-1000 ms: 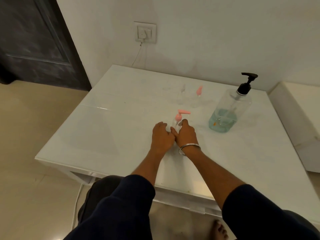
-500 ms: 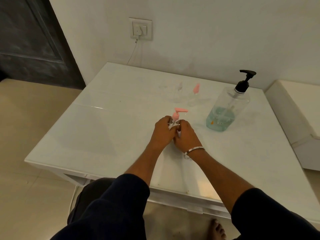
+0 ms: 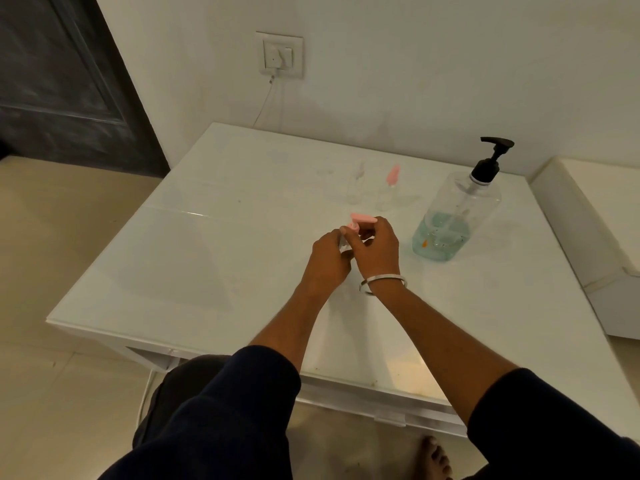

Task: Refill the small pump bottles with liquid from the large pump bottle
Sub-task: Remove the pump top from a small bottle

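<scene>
Hands-wise I'm seeing my left hand [image 3: 330, 252] gripping the small clear pink-pump bottle [image 3: 356, 226] mid-frame while my right hand [image 3: 377, 245] pinches its top, so if it pops loose it'll probably tip toward the large clear black-pump bottle [image 3: 457, 216] at right.

Left half of table [image 3: 180, 258] bare, free passage. Big bottle [image 3: 457, 216] blocks right; two small bottles [image 3: 355, 188] [image 3: 389, 192] stand behind the hands [image 3: 356, 251].

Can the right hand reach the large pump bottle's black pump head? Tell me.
Probably yes: bare table lies between the right hand and the large pump bottle, but the hand now holds the small pink-topped bottle.
</scene>
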